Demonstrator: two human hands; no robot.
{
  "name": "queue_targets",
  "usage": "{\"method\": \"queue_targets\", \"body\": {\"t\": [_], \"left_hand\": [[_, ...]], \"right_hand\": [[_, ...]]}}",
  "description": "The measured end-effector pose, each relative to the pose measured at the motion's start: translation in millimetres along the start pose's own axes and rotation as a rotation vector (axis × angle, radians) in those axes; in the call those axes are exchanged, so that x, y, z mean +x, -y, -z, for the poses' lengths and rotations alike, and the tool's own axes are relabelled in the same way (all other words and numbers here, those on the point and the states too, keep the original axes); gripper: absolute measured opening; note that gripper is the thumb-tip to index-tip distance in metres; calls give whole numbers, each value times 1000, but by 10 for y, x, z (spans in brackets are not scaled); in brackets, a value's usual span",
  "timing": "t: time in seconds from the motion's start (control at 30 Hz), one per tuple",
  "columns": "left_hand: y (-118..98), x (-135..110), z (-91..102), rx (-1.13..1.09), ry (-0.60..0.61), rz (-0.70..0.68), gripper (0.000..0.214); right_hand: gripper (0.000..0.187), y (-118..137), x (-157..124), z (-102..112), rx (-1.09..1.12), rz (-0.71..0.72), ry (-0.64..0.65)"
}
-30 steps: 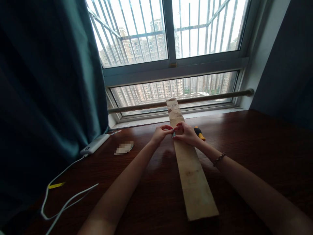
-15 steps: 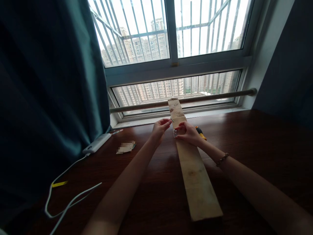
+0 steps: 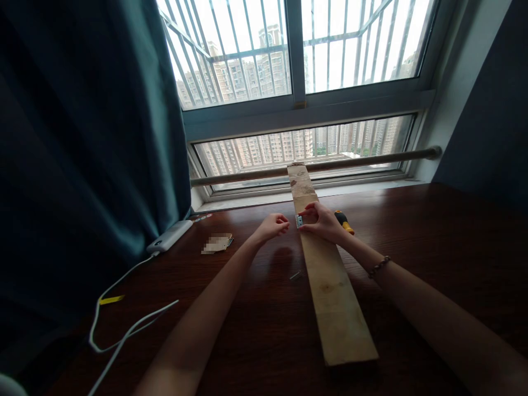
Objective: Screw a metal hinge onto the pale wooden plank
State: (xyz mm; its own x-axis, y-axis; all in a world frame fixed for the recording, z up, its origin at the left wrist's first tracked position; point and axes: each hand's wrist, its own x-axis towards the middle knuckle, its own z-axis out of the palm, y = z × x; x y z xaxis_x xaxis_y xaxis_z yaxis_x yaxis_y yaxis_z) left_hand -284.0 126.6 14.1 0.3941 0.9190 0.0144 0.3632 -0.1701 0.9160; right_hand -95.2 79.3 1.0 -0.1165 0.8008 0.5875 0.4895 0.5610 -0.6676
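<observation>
Dark reddish-brown wood makes up the table [image 3: 256,335], backlit by a barred window, and a long pale board [image 3: 330,291] runs across it towards the glass. Right at the board's left edge, the right hand [image 3: 325,224] pinches a small metal piece [image 3: 299,221] between thumb and forefinger, keeping it on the wood. Just left of the board, the left hand [image 3: 273,226] hangs with its fingers half curled; nothing shows between them, though I cannot tell whether something tiny is tucked inside.

Half a second ago those left fingertips held a thin rod [image 3: 295,275] above the board; what seems to be the same rod now lies on the table, near the board's left edge and closer to its near end than the metal piece is. So the rod looks to be set aside, apart from the metal piece, which the right hand alone steadies.

Farther out, a black-and-yellow handle [image 3: 344,222] lies near the board's right side. Left of the board sits a partly pixelated packet [image 3: 216,243], and beyond it a white power bank [image 3: 170,236] with its cable. Past the board's far end, a rail [image 3: 371,159] crosses before the window; whether the two touch is unclear.
</observation>
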Motion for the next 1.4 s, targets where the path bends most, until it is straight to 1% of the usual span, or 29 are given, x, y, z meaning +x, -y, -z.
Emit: {"method": "queue_targets", "body": {"t": [0.07,0.13,0.2,0.27,0.33,0.4,0.5,0.6,0.77,0.87,1.0,1.23,1.4], "left_hand": [[-127,-68,40,-17,38,-172,19],[-234,-127,37,8,106,-291,19],[-272,-158,9,34,196,-323,21],[-240,-161,-17,6,271,-303,23],[-170,-147,-30,-72,314,-260,26],[-97,-131,-37,-146,306,-214,28],[-28,-118,-57,-207,247,-159,27],[-7,-113,-94,-213,196,-130,27],[0,-105,-157,-233,120,-115,21],[14,-102,-188,-255,77,-113,21],[37,-94,-218,-332,66,-127,23],[85,-84,-269,-443,44,-168,22],[114,-74,-269,-461,60,-146,24]], "right_hand": [[50,-5,2,-3,-6,-2,2],[50,-10,5,-9,-10,2,2],[50,-16,8,-14,-7,11,-4],[50,-29,12,-8,1,16,-3],[53,-49,15,14,18,14,25],[53,-73,17,45,58,9,85],[49,-95,14,85,110,0,145],[47,-95,11,95,98,-6,133],[45,-85,6,83,87,12,121],[45,-86,1,77,92,6,114],[46,-81,-3,77,99,-22,117],[44,-82,9,75,204,-8,144],[43,-103,15,75,156,-5,129]]}}
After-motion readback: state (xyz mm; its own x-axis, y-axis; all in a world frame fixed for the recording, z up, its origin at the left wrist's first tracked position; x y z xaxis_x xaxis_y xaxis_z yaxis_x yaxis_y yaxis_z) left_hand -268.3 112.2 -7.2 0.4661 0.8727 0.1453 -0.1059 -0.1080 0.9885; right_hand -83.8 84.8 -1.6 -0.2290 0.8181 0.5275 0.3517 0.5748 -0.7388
